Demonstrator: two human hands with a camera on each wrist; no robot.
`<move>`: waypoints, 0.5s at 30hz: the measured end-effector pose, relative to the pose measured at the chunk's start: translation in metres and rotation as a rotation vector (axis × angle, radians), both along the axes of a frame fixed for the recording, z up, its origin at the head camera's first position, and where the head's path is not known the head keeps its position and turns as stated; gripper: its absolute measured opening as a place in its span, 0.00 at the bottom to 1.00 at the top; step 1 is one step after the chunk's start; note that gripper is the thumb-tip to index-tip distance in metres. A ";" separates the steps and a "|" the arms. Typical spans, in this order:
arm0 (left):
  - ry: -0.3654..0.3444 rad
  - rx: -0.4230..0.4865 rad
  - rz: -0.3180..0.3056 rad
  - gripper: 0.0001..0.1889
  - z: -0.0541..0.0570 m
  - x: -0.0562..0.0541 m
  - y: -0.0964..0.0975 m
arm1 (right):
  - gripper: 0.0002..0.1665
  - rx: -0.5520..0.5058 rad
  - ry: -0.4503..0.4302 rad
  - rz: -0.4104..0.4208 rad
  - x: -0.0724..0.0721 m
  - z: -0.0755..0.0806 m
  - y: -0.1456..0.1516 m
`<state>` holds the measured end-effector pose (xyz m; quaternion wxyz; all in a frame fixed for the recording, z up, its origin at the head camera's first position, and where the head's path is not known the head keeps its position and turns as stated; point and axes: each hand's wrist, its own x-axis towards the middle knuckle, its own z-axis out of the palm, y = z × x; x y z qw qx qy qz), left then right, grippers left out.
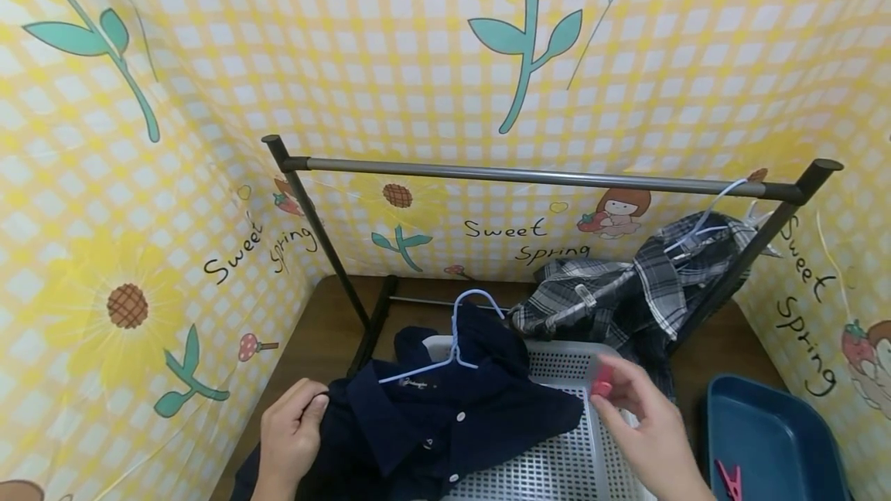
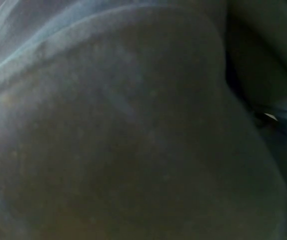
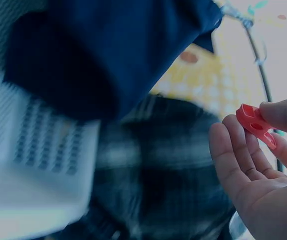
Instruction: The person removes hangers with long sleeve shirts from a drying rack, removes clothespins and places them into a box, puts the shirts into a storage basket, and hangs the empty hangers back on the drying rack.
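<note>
I have the two hands well apart, each closed on something. My left hand point(image 1: 292, 427) grips the dark shirt point(image 1: 515, 416) by a bunched edge near one shoulder; my right hand point(image 1: 643, 424) pinches a red peg point(image 3: 256, 124) between thumb and forefinger, its other fingers loosely extended.

The shirt lies slumped over the basket point(image 1: 592, 439), below the rail point(image 1: 522, 175), with a hanger point(image 1: 455, 335) at its collar. I judge the cloth soft, limp and fairly light: it should fold away from a single hold, so I'd want the shoulder seam or the collar, not a loose sleeve. The hanger looks thin and smooth; the collar could slip along it, and the neck of the hook seems the surest place to lift.

The peg looks like light, stiff plastic, probably springy and a little slick, so I'd squeeze squarely at the ends of its handles. The left wrist view gives me only dark, blurred cloth, so I can't check that hold there.
</note>
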<state>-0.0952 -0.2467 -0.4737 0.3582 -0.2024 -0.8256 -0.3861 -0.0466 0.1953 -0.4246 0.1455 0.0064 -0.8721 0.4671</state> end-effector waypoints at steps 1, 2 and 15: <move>-0.003 -0.002 0.002 0.16 0.000 0.000 0.000 | 0.34 0.002 -0.037 -0.022 0.001 -0.004 0.006; -0.005 -0.001 0.002 0.16 0.000 0.000 -0.001 | 0.34 0.006 -0.075 -0.044 0.002 -0.007 0.011; -0.040 0.033 0.016 0.18 -0.003 0.003 -0.003 | 0.39 0.146 -0.485 -0.188 0.000 -0.043 0.099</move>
